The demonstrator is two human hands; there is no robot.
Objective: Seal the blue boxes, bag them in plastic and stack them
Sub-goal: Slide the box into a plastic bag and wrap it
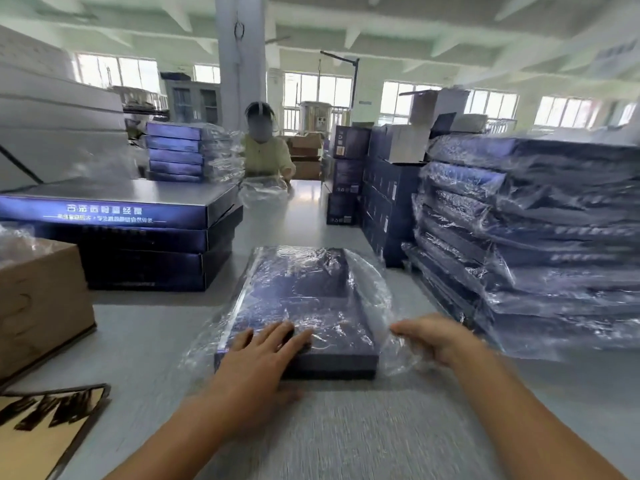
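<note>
Dark blue flat rectangular cardboard box: lies flat on the grey table, long axis running away from the person, sleeved in a clear crinkled plastic bag. The bag mouth is at the near end, where the film bunches loosely at both near corners.

Left hand: palm down on the box's near-left top, fingers straight and slightly spread, pressing. The box extends forward and to the right from under this hand.

Right hand: just off the box's near-right corner, fingers drawn together on the loose film there, pinching it. The box sits to the left of this grip, and the hand does not touch the cardboard. The frame is motion-blurred here.

Right of the right hand: a tall stack of bagged blue boxes.
Forward-left of the left hand: a stack of unbagged blue boxes with white lettering on the side.
Further left: a brown corrugated carton. Nearer than that is a tan card sheet with black marks.
Far side of the table: a seated person handling plastic.
</note>
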